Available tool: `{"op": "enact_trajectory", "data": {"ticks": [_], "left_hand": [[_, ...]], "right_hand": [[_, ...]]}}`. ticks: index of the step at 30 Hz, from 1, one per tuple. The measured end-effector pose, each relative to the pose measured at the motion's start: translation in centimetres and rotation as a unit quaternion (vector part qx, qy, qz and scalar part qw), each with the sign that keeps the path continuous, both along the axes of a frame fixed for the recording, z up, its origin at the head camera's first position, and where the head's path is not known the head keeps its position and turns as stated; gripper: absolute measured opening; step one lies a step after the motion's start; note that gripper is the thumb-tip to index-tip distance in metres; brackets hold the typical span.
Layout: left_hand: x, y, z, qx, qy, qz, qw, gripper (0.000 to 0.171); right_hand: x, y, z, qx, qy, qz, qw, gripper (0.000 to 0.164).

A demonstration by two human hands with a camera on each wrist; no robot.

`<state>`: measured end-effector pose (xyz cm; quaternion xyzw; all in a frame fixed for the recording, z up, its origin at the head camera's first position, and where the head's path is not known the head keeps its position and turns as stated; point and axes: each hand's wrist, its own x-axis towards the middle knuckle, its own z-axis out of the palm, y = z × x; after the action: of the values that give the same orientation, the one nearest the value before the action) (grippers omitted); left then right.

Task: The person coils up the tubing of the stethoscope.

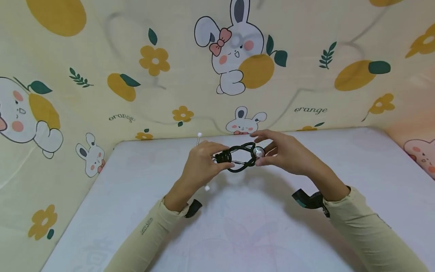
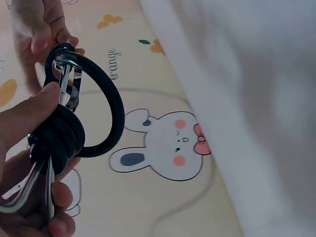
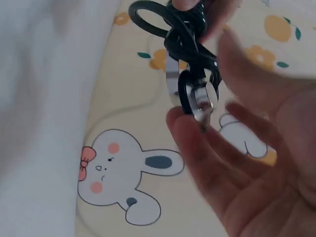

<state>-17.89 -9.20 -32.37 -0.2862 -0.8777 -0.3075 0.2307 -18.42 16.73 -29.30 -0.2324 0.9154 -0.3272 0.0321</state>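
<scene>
A stethoscope, its black tubing [image 1: 236, 170] wound into a bundle, is held up over the white surface. My left hand [image 1: 204, 160] grips the wound coils [image 2: 61, 133] between thumb and fingers, with the metal ear tubes [image 2: 50, 192] running back through that hand. White ear tips [image 1: 199, 135] stick out on either side of it. At the other end, my right hand [image 1: 289, 153] surrounds the round metal chest piece [image 1: 259, 152] with spread fingers. In the right wrist view the fingertips [image 3: 180, 126] are right by the chest piece [image 3: 201, 98], while the thumb stands apart.
Below the hands lies a white-covered tabletop [image 1: 238, 226]. Behind it rises a cream curtain [image 1: 190, 87] printed with rabbits and oranges, which also wraps round the sides. A dark strap [image 1: 307, 199] hangs at the right wrist.
</scene>
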Motion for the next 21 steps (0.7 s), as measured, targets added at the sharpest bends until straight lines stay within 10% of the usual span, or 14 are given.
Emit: {"op": "enact_trajectory", "data": {"ticks": [7,13,21], "left_hand": [[-0.9,0.4,-1.6,-0.009,-0.083,-0.010,0.9965,0.042],[-2.0,0.1,-3.0,-0.062,-0.182,-0.058,0.9797,0.042],[-2.7,0.0,-4.3,-0.143,-0.163,-0.118,0.9689,0.043]], "right_hand": [[-0.2,-1.1,-1.6,0.067,0.053,0.040,0.996,0.054],[-1.3,-0.9,-3.7,0.097,0.014,0.035,0.995,0.055],[-2.5,-0.2,-5.6,0.153,-0.036,0.035,0.987,0.056]]}}
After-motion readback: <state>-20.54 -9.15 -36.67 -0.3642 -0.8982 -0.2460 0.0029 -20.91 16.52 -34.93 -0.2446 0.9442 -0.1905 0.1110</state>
